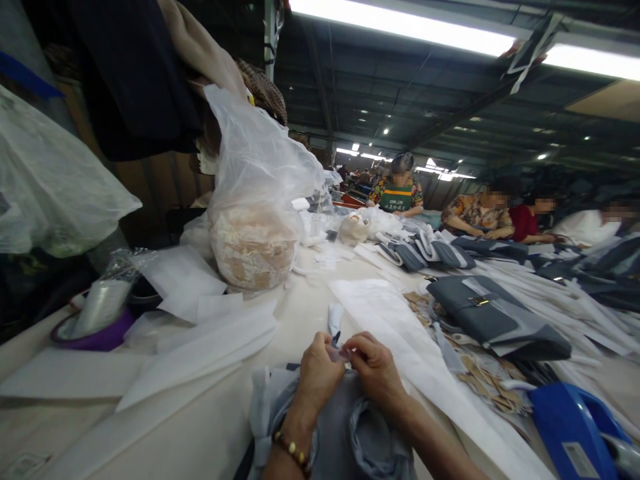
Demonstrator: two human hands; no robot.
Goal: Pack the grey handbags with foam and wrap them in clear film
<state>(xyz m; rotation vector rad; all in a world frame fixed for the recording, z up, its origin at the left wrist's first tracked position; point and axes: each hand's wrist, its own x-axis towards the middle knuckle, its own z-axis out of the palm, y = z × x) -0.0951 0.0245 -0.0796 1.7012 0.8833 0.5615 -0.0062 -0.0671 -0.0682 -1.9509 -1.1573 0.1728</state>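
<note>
Low in the middle of the head view, my left hand and my right hand meet with fingers pinched. Between them is a thin, pale translucent wrapping piece. A narrow strap end, partly covered in white, sticks up just beyond the fingertips; whether the wrapping goes around it I cannot tell. Below my hands lies a grey bag, with a coiled grey strap at its right. My forearms hide parts of the bag.
White paper sheets and a purple ring lie left. A large plastic bag stands behind them. To the right are a dark grey bag, cardboard pieces and a blue tape dispenser. Several people work farther back.
</note>
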